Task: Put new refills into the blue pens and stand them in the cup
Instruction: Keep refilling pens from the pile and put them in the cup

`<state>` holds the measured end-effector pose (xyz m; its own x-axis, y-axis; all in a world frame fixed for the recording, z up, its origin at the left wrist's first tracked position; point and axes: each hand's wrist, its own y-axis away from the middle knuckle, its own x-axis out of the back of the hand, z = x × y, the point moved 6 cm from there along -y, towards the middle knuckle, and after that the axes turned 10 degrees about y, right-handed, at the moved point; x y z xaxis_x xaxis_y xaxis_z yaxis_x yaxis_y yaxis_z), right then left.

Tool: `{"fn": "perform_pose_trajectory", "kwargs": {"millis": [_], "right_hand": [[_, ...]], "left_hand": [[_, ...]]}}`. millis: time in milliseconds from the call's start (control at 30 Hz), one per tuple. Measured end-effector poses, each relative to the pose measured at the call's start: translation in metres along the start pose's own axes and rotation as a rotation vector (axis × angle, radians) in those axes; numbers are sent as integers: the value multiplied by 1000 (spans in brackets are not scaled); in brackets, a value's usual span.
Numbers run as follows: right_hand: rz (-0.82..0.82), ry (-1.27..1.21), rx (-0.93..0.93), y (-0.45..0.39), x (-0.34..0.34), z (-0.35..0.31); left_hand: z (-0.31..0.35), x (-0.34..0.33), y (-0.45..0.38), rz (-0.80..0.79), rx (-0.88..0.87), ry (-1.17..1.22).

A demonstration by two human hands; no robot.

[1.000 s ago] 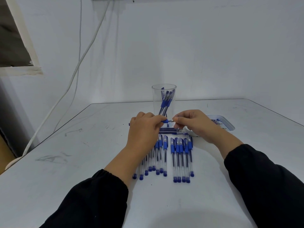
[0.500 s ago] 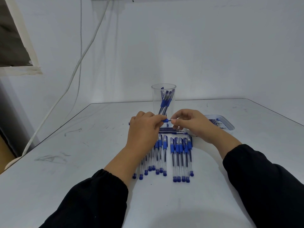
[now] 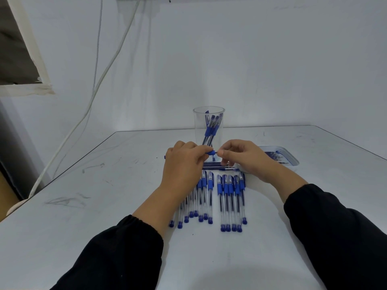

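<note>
We hold one blue-gripped clear plastic pen (image 3: 211, 153) level above the white desk (image 3: 104, 206), just in front of the tall clear plastic cup (image 3: 208, 126). Our left hand (image 3: 184, 162) has its fingers curled round the barrel, and our right hand (image 3: 243, 158) pinches the tip end with thumb and fingertips, so both grips are clamped on the same pen. We judge that we are threading the tip section on or off; the refill itself is hidden by our fingers.

The cup already holds a few finished pens (image 3: 212, 127), standing tilted against its wall. Two rows of pens (image 3: 209, 197) lie on the desk beneath our wrists, and the shallow white tray of refills (image 3: 291, 159) sits to the right.

The risks, as we see them: the small tip piece could slip from the pinch and roll among the rows; a cross-threaded tip would leave the refill loose; and a sleeve might scatter the rows or nudge the light cup.
</note>
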<state>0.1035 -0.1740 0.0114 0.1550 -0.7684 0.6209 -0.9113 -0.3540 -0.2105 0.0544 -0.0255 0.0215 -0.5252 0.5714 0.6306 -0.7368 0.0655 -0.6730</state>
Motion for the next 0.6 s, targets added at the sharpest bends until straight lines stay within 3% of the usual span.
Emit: {"fn": "perform_pose_trajectory", "kwargs": {"millis": [600], "right_hand": [[34,10,11,-1,2,1]], "left_hand": [[2,0,0,8,-23,12]]}}
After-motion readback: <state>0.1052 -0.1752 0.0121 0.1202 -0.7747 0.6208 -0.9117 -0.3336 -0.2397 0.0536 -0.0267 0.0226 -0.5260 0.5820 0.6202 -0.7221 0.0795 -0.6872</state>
